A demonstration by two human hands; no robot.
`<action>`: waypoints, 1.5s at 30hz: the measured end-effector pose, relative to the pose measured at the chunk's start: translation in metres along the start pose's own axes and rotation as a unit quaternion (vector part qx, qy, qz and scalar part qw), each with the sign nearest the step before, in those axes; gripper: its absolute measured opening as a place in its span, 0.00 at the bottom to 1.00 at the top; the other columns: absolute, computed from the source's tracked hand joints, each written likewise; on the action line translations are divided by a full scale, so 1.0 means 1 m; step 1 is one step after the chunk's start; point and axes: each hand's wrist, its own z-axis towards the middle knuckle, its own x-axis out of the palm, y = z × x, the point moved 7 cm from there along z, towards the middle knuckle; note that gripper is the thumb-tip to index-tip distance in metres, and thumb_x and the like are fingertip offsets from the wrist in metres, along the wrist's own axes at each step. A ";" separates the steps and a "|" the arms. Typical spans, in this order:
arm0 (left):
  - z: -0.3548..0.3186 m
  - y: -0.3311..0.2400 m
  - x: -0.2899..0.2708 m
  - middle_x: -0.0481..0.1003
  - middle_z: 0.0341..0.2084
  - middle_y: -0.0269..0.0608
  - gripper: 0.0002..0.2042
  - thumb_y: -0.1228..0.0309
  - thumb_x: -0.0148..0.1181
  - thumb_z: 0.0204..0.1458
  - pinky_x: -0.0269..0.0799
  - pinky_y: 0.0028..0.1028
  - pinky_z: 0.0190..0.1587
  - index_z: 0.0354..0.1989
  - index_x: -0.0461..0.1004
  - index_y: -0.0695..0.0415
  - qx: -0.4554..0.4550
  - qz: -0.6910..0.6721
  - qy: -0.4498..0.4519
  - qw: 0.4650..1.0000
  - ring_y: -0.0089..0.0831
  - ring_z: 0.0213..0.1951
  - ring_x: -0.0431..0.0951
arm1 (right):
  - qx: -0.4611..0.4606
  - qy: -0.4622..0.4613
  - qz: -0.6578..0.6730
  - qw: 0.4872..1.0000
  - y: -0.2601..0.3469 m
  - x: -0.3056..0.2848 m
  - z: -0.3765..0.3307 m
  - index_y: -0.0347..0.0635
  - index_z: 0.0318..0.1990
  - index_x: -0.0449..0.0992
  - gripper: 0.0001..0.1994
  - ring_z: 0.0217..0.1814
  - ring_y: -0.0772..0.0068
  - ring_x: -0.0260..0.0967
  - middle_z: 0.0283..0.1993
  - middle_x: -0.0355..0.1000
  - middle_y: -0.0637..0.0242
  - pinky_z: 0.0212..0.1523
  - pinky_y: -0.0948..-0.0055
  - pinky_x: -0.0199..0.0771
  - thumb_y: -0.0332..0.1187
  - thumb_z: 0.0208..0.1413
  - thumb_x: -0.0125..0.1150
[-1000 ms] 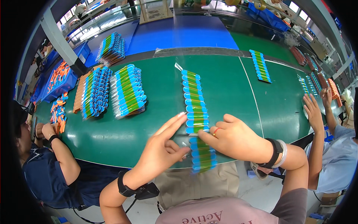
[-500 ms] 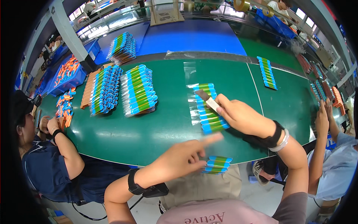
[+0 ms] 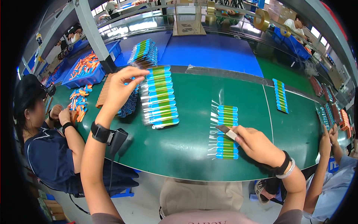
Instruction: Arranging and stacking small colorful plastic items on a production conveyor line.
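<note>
My left hand (image 3: 126, 85) reaches to the left, its thumb and fingers pinched at the upper left corner of a blue and green strip of rounded packs (image 3: 161, 98). Clear film edges stick out along that strip's left side. In my right hand (image 3: 257, 146) is a small blade with a pale, wrapped grip (image 3: 229, 133). Its dark tip lies over another blue and green strip (image 3: 227, 145), flat on the table in front of me. Narrow cut film tabs fan out from this strip's left edge.
Left of my left hand are stacked blue strips (image 3: 129, 104), orange-blue pieces (image 3: 78, 101) and a blue bin (image 3: 86, 76). Another stack (image 3: 144, 52) stands farther back. A single strip (image 3: 280, 96) lies right on the green table (image 3: 194, 149). People work on both sides.
My left hand has swung from near the table's front edge up and left to the stacked strips. The small group of packs at the front edge is out of sight. My right hand keeps the blade.
</note>
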 end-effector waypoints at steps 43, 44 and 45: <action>-0.034 -0.072 0.091 0.70 0.49 0.48 0.34 0.71 0.67 0.45 0.66 0.41 0.54 0.66 0.65 0.44 0.153 0.405 0.109 0.895 0.44 0.50 0.72 | -0.031 -0.036 -0.012 0.999 -0.007 -0.001 -0.007 0.38 0.55 0.69 0.14 0.48 0.44 0.73 0.51 0.75 0.51 0.49 0.55 0.73 0.26 0.62 0.51; -0.040 -0.084 0.103 0.69 0.50 0.48 0.35 0.67 0.71 0.43 0.64 0.42 0.55 0.64 0.65 0.49 0.133 0.341 0.119 0.923 0.45 0.54 0.69 | 0.001 -0.016 0.023 1.000 -0.010 -0.002 -0.008 0.38 0.54 0.68 0.12 0.46 0.43 0.73 0.47 0.75 0.50 0.47 0.55 0.72 0.27 0.63 0.50; -0.050 -0.103 0.112 0.70 0.49 0.48 0.30 0.68 0.69 0.45 0.64 0.43 0.55 0.59 0.68 0.52 0.134 0.278 0.135 0.942 0.45 0.53 0.70 | 0.031 0.002 0.059 0.998 -0.010 -0.003 -0.009 0.38 0.53 0.67 0.11 0.43 0.41 0.72 0.44 0.74 0.49 0.44 0.54 0.72 0.29 0.65 0.49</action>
